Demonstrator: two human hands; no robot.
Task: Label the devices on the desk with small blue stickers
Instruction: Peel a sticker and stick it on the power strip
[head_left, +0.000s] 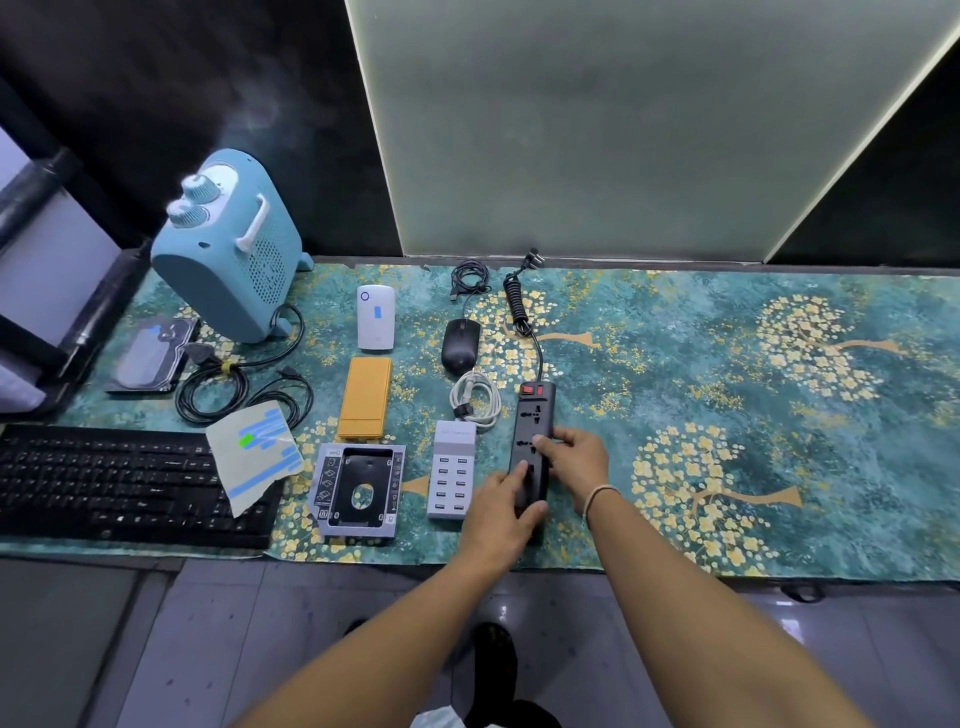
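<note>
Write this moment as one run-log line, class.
stage: labelling black power strip | left hand: on its near end | right hand: pressing its middle | sticker sheet: on keyboard | white device: stickered

Matt black plastic power strip (532, 447) on a printed cloth mat (727, 415).

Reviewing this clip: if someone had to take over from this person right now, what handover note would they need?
Left hand grips the near end of the black power strip; right hand presses a fingertip on its top face. Whether a sticker lies under that finger cannot be seen.
Sticker sheet lies on the keyboard, with blue stickers left.
Done: the white device carries a blue sticker.
No sticker visible on: orange case, mouse, USB charger, drive caddy, heater, hard drive.
</note>
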